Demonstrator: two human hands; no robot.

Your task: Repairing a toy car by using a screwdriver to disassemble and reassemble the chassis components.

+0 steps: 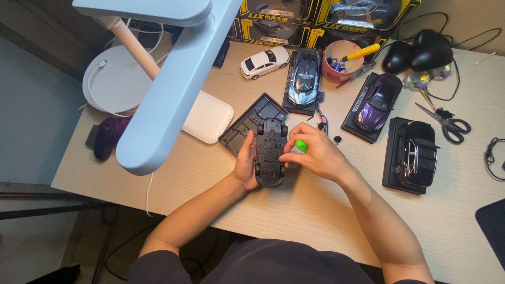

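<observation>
Wooden desk (315, 210), model cars along its far edge.
Near the front edge, left hand (245, 165) grips an upturned black toy car (271, 152); right hand (315, 152) pinches a green-handled tool (301, 145).

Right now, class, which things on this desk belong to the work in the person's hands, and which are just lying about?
In hand:
- upturned dark toy car, in the left hand
- green-handled tool, in the right hand
- dark plastic base tray, beside the car

Lying about:
- white toy car
- purple car
- black car
- scissors
- pink cup
</observation>
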